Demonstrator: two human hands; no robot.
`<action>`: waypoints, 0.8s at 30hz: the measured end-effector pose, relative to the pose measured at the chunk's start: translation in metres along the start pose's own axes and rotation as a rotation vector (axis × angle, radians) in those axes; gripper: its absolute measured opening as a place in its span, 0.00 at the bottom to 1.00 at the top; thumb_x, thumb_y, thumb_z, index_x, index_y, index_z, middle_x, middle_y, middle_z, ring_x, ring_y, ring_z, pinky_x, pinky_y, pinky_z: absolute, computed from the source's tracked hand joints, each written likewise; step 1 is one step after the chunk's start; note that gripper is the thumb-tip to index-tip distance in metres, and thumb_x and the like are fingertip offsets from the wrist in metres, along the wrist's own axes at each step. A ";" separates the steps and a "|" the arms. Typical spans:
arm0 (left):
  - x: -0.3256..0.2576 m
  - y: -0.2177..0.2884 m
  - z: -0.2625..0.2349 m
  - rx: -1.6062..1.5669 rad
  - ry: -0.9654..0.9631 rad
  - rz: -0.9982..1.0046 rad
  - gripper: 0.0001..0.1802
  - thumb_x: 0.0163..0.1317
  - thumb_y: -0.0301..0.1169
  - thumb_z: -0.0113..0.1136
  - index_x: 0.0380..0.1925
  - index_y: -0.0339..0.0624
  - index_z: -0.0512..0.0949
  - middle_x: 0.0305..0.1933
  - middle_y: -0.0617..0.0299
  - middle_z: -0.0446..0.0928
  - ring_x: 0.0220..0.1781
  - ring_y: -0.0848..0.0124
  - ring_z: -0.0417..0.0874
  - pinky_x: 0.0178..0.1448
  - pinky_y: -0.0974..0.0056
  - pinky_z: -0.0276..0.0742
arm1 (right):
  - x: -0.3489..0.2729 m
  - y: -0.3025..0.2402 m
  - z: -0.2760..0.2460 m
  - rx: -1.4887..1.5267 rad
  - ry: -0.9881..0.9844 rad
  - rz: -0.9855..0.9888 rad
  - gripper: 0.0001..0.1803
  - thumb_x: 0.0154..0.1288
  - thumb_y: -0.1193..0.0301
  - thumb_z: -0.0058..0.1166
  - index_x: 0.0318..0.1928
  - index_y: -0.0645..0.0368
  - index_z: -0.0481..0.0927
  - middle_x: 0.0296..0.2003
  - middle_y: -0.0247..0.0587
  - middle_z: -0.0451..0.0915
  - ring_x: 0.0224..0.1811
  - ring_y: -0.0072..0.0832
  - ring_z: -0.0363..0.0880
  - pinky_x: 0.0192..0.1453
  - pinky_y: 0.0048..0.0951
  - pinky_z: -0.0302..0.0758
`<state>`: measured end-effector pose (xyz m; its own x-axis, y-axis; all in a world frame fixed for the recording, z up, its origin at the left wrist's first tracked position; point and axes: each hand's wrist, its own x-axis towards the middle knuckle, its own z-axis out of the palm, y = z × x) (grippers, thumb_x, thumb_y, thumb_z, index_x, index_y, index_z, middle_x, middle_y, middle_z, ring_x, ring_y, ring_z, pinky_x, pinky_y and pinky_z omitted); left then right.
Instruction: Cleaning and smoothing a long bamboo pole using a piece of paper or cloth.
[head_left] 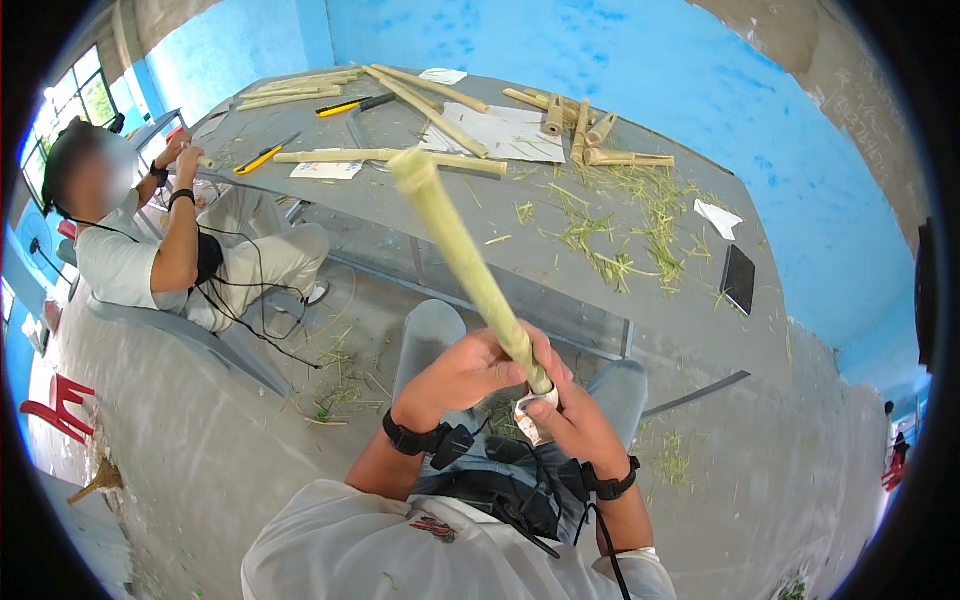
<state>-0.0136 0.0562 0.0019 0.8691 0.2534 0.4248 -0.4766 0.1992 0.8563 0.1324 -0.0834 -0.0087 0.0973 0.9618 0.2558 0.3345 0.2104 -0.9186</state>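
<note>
My left hand [468, 372] grasps the long pale-green bamboo stalk [468, 262] near its base, my right hand [572, 418] clenched around a small paper-wrapped blade [533, 412], above the grey desk [560, 285].

A bright blue wall [620, 60] is seen far beyond the fingers, a grey table [560, 285] is set just ahead of them on a grey concrete floor [230, 440], a window [75, 100] is placed far left, and a red chair [60, 408] is left low at the left.
</note>
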 end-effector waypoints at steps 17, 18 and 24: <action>-0.008 0.019 -0.011 0.020 0.306 0.136 0.16 0.70 0.38 0.58 0.48 0.41 0.67 0.47 0.51 0.78 0.55 0.59 0.80 0.62 0.54 0.73 | -0.003 -0.005 -0.008 -0.207 -0.141 0.281 0.19 0.74 0.56 0.50 0.46 0.62 0.71 0.30 0.48 0.76 0.31 0.43 0.77 0.35 0.39 0.71; -0.010 0.016 -0.014 0.018 0.308 0.137 0.16 0.70 0.38 0.58 0.48 0.41 0.67 0.47 0.51 0.78 0.55 0.59 0.80 0.62 0.54 0.73 | -0.005 -0.007 -0.010 -0.162 -0.230 0.221 0.20 0.75 0.55 0.49 0.46 0.62 0.71 0.30 0.46 0.76 0.31 0.38 0.77 0.35 0.36 0.71; -0.022 0.019 -0.018 -0.171 -0.013 0.108 0.18 0.68 0.40 0.61 0.48 0.37 0.72 0.49 0.50 0.79 0.56 0.55 0.81 0.64 0.51 0.74 | -0.005 -0.010 -0.014 0.111 -0.517 0.158 0.21 0.77 0.54 0.45 0.50 0.62 0.72 0.33 0.39 0.76 0.35 0.23 0.73 0.40 0.28 0.71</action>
<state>-0.0442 0.0715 0.0038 0.8128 0.2697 0.5163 -0.5817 0.3295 0.7436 0.1417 -0.0924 0.0036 -0.3441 0.9379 -0.0431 0.2491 0.0469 -0.9673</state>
